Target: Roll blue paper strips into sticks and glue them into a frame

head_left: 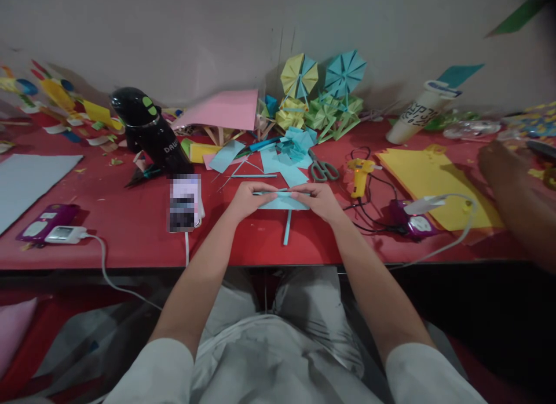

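Note:
A light-blue sheet of paper [282, 202] is held between my two hands, just over the red table's front part. My left hand [248, 200] grips its left end, fingers along the far edge. On the right end, my right hand [320, 199] closes in the same way, the thumbs pointing inward. The far edge looks folded or rolled, though the fingers partly cover it. Below the sheet a thin blue paper strip [287, 229] points toward me. Another thin blue paper stick [254, 176] lies just beyond my hands.
Scissors [324, 167] and a yellow glue gun [359, 177] with cables lie to the right. Yellow paper [434, 184] is beyond them, near another person's hand [504, 166]. A phone [185, 204] and black bottle [152, 128] stand left. Folded paper umbrellas [345, 73] lean at the wall.

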Motion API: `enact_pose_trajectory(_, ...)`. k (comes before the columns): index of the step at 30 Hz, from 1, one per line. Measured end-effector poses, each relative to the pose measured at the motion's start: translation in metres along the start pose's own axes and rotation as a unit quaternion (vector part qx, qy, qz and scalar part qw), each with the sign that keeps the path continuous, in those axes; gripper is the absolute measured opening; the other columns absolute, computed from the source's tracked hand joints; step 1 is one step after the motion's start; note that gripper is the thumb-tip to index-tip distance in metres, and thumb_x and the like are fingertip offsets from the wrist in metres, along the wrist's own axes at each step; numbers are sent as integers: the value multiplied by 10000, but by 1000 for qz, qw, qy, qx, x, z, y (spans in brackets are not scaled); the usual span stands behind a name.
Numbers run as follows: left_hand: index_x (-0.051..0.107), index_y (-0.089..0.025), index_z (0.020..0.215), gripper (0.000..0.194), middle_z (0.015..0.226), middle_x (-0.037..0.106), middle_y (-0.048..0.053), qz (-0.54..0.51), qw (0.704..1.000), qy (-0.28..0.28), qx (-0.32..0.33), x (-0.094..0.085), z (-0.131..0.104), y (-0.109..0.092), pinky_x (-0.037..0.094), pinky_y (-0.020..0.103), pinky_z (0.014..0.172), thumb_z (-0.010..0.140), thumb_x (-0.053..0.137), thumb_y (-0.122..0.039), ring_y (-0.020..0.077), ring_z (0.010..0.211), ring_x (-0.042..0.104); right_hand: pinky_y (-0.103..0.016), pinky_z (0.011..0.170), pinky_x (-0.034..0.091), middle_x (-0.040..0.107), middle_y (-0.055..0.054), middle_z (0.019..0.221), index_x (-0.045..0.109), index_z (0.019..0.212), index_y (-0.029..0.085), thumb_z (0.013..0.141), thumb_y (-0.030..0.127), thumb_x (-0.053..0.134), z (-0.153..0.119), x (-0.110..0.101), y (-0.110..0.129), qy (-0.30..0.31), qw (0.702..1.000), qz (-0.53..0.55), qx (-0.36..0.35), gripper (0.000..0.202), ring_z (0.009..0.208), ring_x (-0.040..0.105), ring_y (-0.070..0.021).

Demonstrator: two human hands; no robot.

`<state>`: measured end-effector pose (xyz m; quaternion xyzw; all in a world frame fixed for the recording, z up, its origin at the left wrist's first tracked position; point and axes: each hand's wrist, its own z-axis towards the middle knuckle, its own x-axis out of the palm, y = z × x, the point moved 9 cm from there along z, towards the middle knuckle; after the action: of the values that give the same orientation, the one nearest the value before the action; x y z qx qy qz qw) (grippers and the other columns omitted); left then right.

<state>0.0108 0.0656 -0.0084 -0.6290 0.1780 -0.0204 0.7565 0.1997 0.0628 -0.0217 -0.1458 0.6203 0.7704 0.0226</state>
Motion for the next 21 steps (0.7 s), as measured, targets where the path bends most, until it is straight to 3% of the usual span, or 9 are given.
enact_pose_trajectory(6, 813, -163, 951, 427, 876, 787, 77, 14, 999, 17, -27, 0, -1, 6, 522, 292, 689, 694, 830, -503, 196, 775, 688, -325, 721, 542, 793, -69, 894, 829, 916, 209, 702, 540, 813, -1, 2, 0, 22, 1000, -22, 3, 394, 815, 703, -227)
enact_pose_trajectory(14, 808, -163, 1055, 410, 986, 792, 88, -2, 995, 86, -53, 3, -15, 8, 514, 295, 758, 748, 776, -433, 202, 851, 684, -290, 621, 489, 773, -67, 816, 817, 889, 187, 733, 537, 784, -8, 6, 5, 56, 998, -35, 8, 384, 705, 649, -182)
enact_pose_trajectory(21, 799, -150, 1079, 391, 1051, 790, 97, 59, 990, 108, -63, -4, -38, 3, 536, 329, 810, 780, 739, -396, 240, 917, 702, -274, 565, 440, 751, -59, 776, 806, 886, 167, 736, 483, 773, -18, 27, 12, 117, 992, -30, 27, 352, 638, 592, -150)
